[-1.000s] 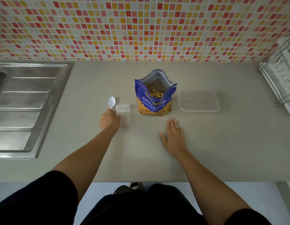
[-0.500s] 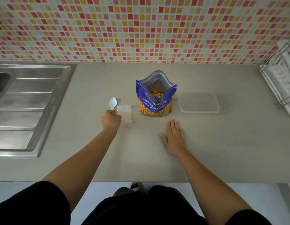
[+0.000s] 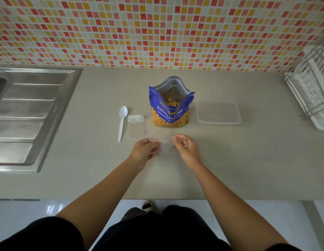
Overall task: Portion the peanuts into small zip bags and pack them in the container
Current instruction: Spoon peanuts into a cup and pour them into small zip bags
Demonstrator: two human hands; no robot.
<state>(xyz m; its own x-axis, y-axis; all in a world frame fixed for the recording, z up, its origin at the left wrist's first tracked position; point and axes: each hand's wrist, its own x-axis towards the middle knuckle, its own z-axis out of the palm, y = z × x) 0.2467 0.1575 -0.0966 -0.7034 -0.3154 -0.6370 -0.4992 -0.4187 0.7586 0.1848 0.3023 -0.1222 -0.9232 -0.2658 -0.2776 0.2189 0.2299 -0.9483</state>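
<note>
Left hand [image 3: 145, 149] has released the white plastic spoon [image 3: 122, 122] and right hand [image 3: 186, 149] has risen off the bench. Both pinch one clear small zip bag [image 3: 164, 144] mid-bench, before the blue peanut pouch [image 3: 170, 109]. Part the lips evenly.

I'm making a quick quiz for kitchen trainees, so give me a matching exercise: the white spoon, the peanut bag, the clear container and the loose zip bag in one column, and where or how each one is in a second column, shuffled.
Column one:
1 white spoon
2 peanut bag
3 clear container
4 loose zip bag

Column two:
A stands open on the counter
B held between the left hand and right hand
C lies just left of the zip bag stack
D sits right of the peanut bag

Pairs: 1-C, 2-A, 3-D, 4-B.
</note>
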